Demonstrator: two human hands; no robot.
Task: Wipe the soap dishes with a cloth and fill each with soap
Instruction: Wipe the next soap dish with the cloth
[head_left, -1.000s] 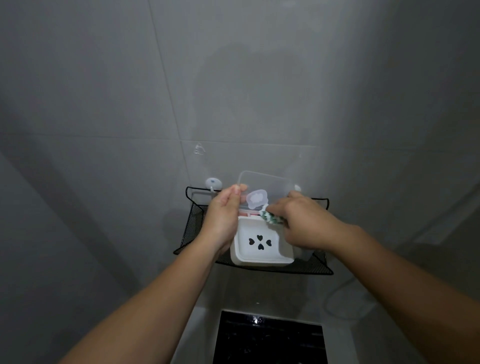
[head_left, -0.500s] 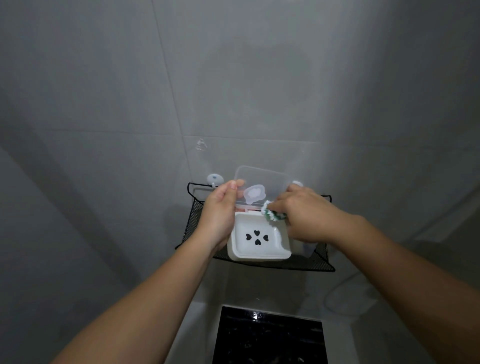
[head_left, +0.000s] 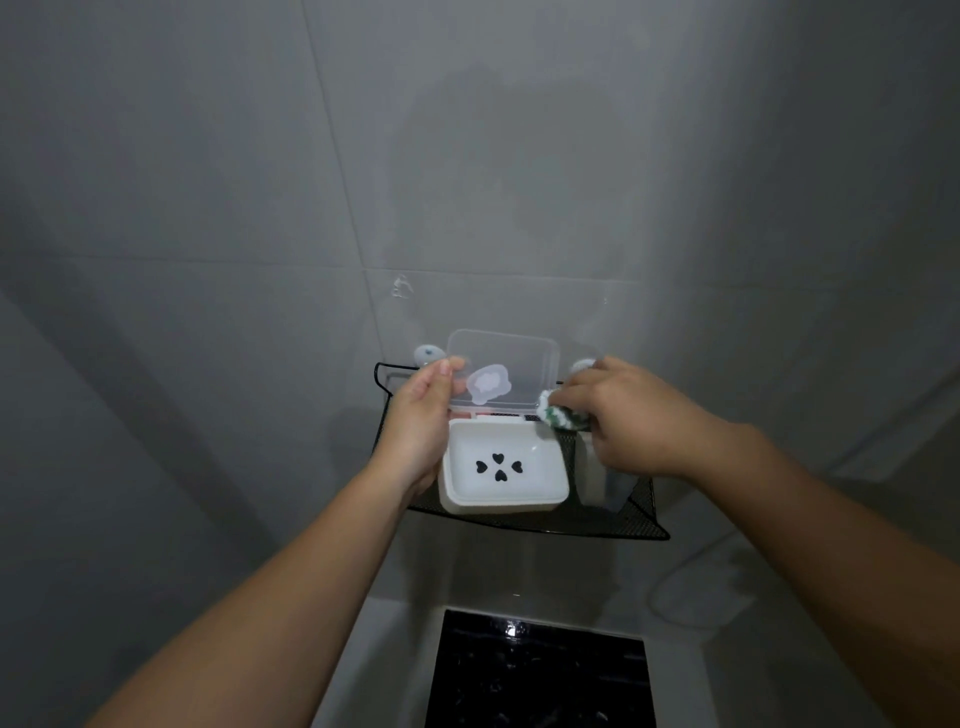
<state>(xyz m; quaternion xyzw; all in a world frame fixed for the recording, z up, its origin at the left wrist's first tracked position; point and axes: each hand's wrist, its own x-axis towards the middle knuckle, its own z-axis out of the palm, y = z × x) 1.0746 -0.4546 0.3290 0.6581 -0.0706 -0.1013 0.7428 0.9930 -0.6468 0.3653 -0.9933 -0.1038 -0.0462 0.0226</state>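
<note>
A white soap dish (head_left: 530, 488) with heart-shaped drain holes sits in a black mesh wall rack (head_left: 639, 519). Its clear lid (head_left: 524, 358) stands open against the wall. My left hand (head_left: 421, 421) grips the dish's left side, with the thumb on the lid's left edge. My right hand (head_left: 628, 415) pinches a green-and-white cloth (head_left: 558, 415) and presses it at the dish's back right corner, by the hinge. A second, clear container (head_left: 597, 478) is partly hidden under my right hand. No soap is visible.
The rack hangs on a grey tiled wall (head_left: 467, 182) from two suction hooks (head_left: 428, 354). Below it lies a white ledge (head_left: 395, 649) with a black glossy panel (head_left: 540, 675). A hose (head_left: 675, 587) curves at the lower right.
My right hand has slid the cloth rightwards along the dish's back edge, from near the lid's middle to the right corner. The left hand keeps its hold.
</note>
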